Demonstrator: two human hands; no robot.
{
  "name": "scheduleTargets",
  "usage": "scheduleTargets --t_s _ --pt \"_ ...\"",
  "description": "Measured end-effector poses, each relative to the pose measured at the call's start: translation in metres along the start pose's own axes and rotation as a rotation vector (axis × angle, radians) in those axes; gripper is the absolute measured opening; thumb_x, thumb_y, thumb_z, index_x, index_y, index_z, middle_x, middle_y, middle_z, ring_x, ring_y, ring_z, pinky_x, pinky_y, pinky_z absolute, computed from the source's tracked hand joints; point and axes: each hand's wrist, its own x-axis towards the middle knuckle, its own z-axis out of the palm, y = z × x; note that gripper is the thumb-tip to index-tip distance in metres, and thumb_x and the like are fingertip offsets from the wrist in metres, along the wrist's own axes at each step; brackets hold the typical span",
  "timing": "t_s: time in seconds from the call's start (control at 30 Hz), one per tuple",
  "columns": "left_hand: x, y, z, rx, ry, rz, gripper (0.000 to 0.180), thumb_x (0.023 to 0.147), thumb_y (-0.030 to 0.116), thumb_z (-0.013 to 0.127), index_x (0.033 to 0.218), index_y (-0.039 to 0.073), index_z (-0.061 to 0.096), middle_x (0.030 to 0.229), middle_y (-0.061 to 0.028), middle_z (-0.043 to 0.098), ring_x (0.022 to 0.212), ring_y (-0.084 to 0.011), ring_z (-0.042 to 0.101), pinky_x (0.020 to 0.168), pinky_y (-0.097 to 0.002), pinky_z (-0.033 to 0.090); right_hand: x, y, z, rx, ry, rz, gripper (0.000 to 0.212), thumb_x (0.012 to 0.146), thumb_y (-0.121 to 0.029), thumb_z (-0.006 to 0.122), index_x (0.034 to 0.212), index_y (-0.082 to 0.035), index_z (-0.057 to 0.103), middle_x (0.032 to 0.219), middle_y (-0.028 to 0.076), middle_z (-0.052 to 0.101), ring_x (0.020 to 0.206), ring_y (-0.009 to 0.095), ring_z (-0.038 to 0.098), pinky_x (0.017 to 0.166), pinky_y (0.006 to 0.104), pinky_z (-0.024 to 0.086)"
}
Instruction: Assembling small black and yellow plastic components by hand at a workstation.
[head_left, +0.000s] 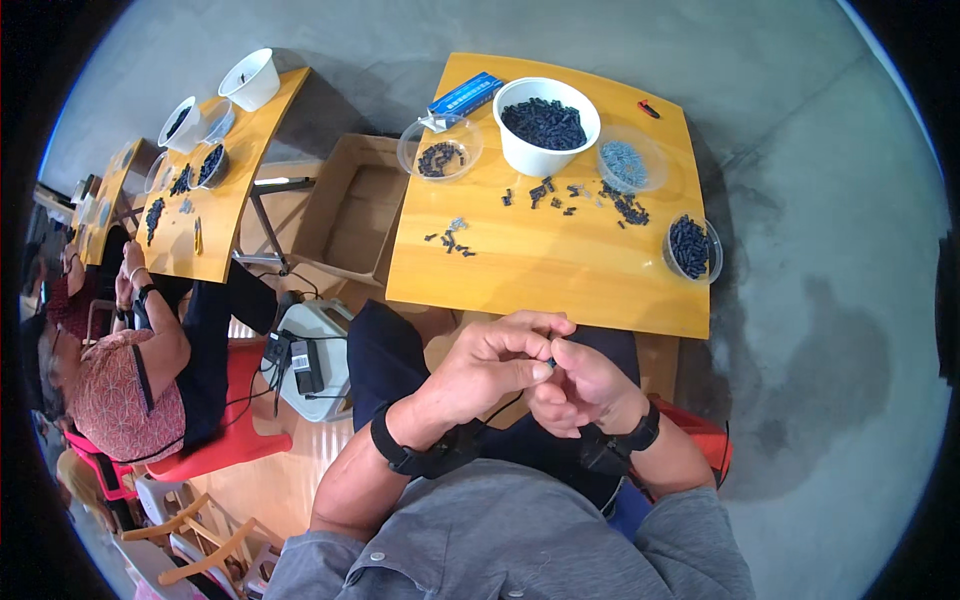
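Observation:
In front of my lap, my left hand (488,368) and my right hand (592,385) meet with bent fingers. Pinched between their fingertips is a small dark piece (552,362), mostly hidden, so its exact shape cannot be made out. Just beyond my hands is a yellow wooden table (560,285). Small black pieces (541,192) lie loose on it, and a smaller group of black and silvery bits (457,240) sits nearer on the left. At the table's right edge stands a clear round tub (714,262) of black pieces.
Farther back stand a white bucket (532,163) of black pieces, a clear lid (470,160) with black bits, a shallow dish of grey-blue pieces (624,164) and a blue box (467,95). Left are a cardboard box (340,215), a grey stool (318,350) and a seated person (130,380).

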Motion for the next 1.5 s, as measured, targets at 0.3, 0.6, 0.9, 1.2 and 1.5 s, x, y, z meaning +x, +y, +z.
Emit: scheduleTargets --t_s 0.3,0.6,0.9,1.2,1.5 --pt "0.004 0.000 -0.003 -0.029 -0.012 -0.062 0.018 0.081 -0.005 0.058 0.094 0.002 0.069 0.118 -0.0112 0.059 0.112 -0.0209 0.053 0.098 -0.0330 0.039 0.007 0.011 0.001 0.135 0.067 -0.048 0.051 0.091 -0.052 0.042 0.059 -0.013 0.035 0.043 -0.003 0.029 0.030 0.010 0.033 0.034 0.0312 0.042" --pt "-0.001 -0.002 -0.018 0.005 0.111 -0.347 0.010 0.078 -0.007 0.058 0.083 -0.003 0.066 0.110 -0.0142 0.062 0.115 -0.0230 0.053 0.093 -0.0334 0.042 0.032 0.042 -0.001 0.423 0.101 -0.121 0.039 0.089 -0.038 0.046 0.061 -0.015 0.033 0.041 -0.004 0.025 0.029 0.012 0.032 0.038 0.0376 0.045" --pt "0.028 -0.023 -0.005 -0.090 0.117 -0.321 0.024 0.083 -0.002 0.060 0.107 0.000 0.062 0.109 -0.0110 0.062 0.106 -0.0189 0.056 0.092 -0.0317 0.044 -0.004 0.001 -0.037 -0.081 0.554 -0.353 0.043 0.096 -0.034 0.037 0.068 -0.006 0.052 0.046 -0.002 0.038 0.036 0.010 0.040 0.040 0.0295 0.045" --pt "0.049 -0.071 -0.047 0.292 0.363 -0.327 0.035 0.081 0.007 0.063 0.112 -0.007 0.056 0.103 -0.0124 0.062 0.096 -0.0170 0.058 0.084 -0.0279 0.046 -0.114 -0.101 -0.167 -1.564 1.775 -0.159 0.037 0.085 -0.037 0.056 0.080 -0.001 0.062 0.079 0.023 0.063 0.077 0.042 0.060 0.070 0.0460 0.047" --pt "0.085 -0.105 -0.084 0.319 0.455 -0.269 0.021 0.086 0.009 0.059 0.103 -0.004 0.060 0.092 -0.0066 0.063 0.081 -0.0121 0.059 0.069 -0.0248 0.048 -0.067 -0.106 -0.190 -1.864 1.483 -0.496 0.019 0.081 -0.022 0.059 0.087 -0.004 0.062 0.085 0.019 0.063 0.081 0.038 0.061 0.071 0.0441 0.049"
